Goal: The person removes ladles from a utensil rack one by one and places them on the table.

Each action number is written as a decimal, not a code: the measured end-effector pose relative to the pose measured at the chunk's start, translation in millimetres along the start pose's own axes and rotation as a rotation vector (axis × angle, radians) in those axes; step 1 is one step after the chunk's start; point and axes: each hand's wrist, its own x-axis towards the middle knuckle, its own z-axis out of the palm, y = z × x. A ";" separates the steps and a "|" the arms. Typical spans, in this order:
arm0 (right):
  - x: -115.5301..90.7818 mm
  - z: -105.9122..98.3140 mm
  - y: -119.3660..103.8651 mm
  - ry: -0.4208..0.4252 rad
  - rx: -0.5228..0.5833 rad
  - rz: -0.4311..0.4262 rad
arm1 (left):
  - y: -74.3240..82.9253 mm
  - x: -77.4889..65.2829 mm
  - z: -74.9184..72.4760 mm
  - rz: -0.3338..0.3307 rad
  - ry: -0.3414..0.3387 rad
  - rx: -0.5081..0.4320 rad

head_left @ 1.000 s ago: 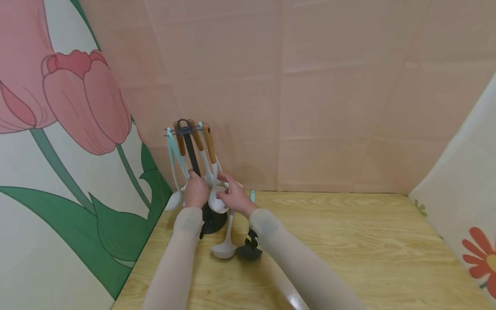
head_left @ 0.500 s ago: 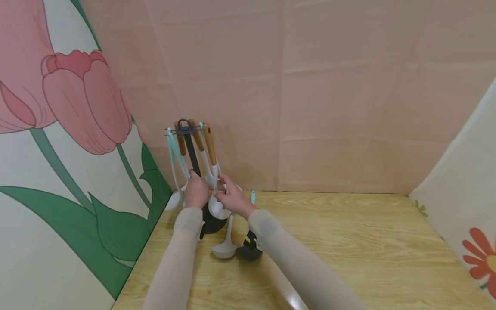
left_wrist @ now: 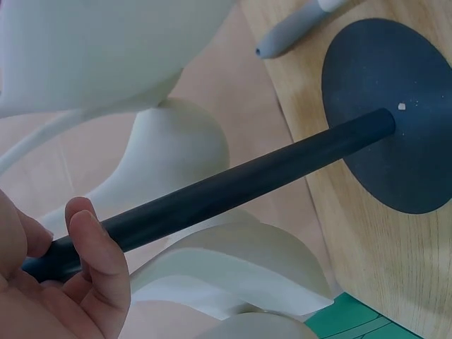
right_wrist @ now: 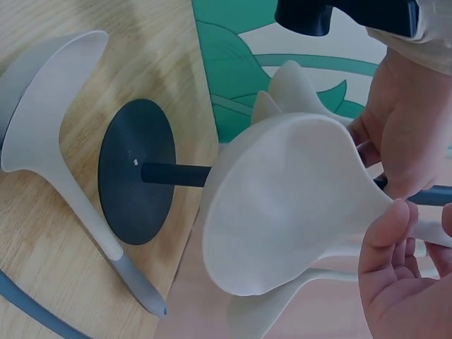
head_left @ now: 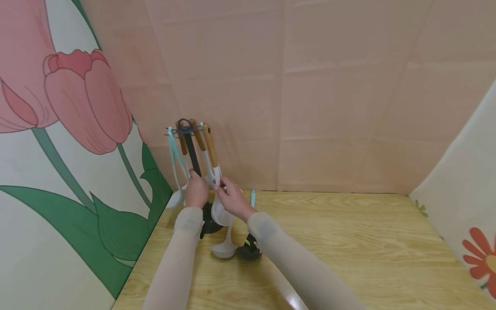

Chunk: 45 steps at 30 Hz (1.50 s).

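Observation:
A black utensil stand with a round base [right_wrist: 120, 176] rises at the left of the table, with several utensils hanging from its top ring [head_left: 186, 129]. My left hand [head_left: 196, 192] grips the stand's black pole [left_wrist: 247, 185], fingers curled round it. My right hand [head_left: 234, 200] pinches the white neck of a ladle [right_wrist: 289, 205] between thumb and fingers. The ladle's wooden handle [head_left: 210, 146] reaches up to the ring, and its white bowl hangs tilted below the hand. Behind it hang white utensils with turquoise handles [head_left: 173, 146] and other wooden handles [head_left: 197, 135].
On the wood-grain table [head_left: 348, 241] a light grey ladle [head_left: 224, 249] lies in front of the stand. Beside it is a black-headed utensil [head_left: 249, 252] with a turquoise handle end [head_left: 253, 198]. A tulip-print panel [head_left: 89, 103] stands close at the left, a pinkish-brown sheet [head_left: 321, 107] behind.
My right hand has shifted from the ladle's bowl to its neck. The bowl has swung slightly down and to the right; the handle top stays at the ring. The left hand keeps its place.

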 end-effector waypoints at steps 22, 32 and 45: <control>-5.5 8.0 -0.2 -0.024 -0.208 -0.155 | -0.9 3.3 2.0 -0.005 -0.039 -0.008; -8.2 8.9 -4.5 -0.074 -0.223 -0.133 | -3.0 3.1 0.6 -0.001 -0.077 -0.061; -11.6 8.4 -6.2 -0.085 -0.244 -0.169 | -5.3 3.3 2.1 -0.035 -0.111 -0.053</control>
